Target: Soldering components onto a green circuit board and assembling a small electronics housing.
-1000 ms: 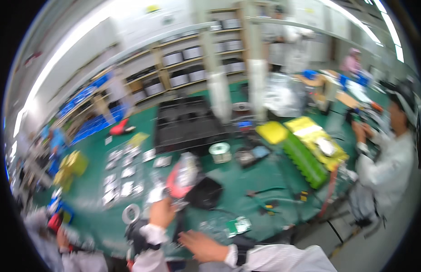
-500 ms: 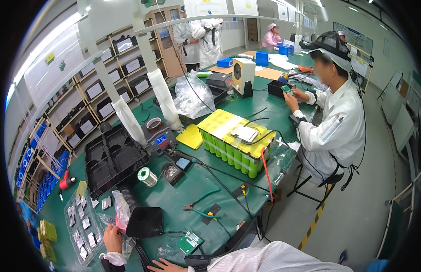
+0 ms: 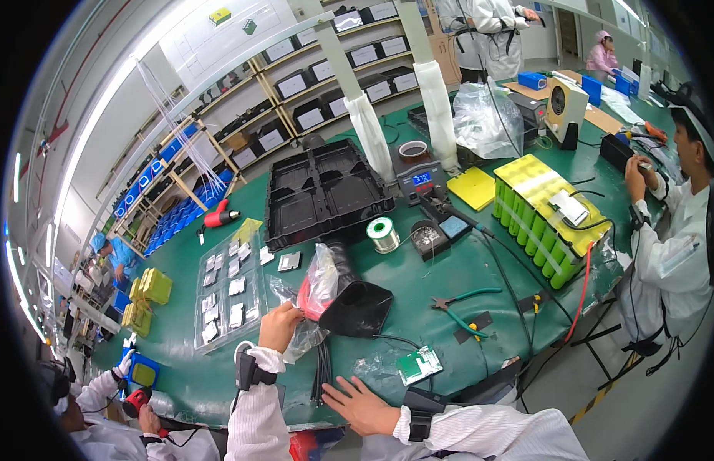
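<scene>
- The left hand (image 3: 278,326) is gripping a clear plastic bag (image 3: 317,288) with red parts inside, its fingers closed on the bag's lower edge.
- The bag is lying on the green table (image 3: 480,265), near its front edge, just left of a black funnel-shaped hood (image 3: 357,306) and touching it.
- The right hand (image 3: 362,406) is resting flat on the table's front edge, fingers spread apart and holding nothing.
- A bundle of black cable ties (image 3: 323,370) is lying just left of the right hand, below the bag.
- A small green circuit board (image 3: 419,364) is sitting in a clear wrapper just right of the right hand.
- Both wrists are wearing dark straps over white striped sleeves.
- A clear tray of small grey parts (image 3: 228,296) is lying to the left of the bag.
- A large black moulded tray (image 3: 324,190) is lying farther back on the table, behind the bag.
- A spool of solder wire (image 3: 383,233) is standing between the black tray and the hood.
- Green-handled pliers (image 3: 466,301) are lying to the right of the hood.
- A yellow-and-green battery pack (image 3: 546,215) is sitting on the right part of the table, well apart from the hands.
- Another person in white (image 3: 675,238) is sitting at the table's right end, working with both hands raised.
</scene>
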### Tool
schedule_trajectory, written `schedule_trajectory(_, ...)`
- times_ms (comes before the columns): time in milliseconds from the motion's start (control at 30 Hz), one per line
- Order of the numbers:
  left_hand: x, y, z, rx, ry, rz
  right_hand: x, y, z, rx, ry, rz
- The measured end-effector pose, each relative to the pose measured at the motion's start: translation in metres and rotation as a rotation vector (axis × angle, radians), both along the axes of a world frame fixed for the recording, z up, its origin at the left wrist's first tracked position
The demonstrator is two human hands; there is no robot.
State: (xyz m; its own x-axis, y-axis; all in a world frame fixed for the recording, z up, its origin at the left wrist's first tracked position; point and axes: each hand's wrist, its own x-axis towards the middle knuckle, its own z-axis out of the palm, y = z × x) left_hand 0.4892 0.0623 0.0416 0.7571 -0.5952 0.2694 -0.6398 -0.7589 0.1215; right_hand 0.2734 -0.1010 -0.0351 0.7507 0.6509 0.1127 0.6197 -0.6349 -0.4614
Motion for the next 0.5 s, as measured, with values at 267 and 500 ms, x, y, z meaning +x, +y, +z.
schedule_trajectory(267,-0.012,-0.009,0.02,-0.193,-0.161,-0.127,-0.001,0.002,-0.002,0.018,0.006,-0.015)
schedule_trajectory(500,-0.012,-0.007,0.044,-0.361,0.043,-0.014,0.007,-0.006,0.007,0.067,-0.015,-0.019)
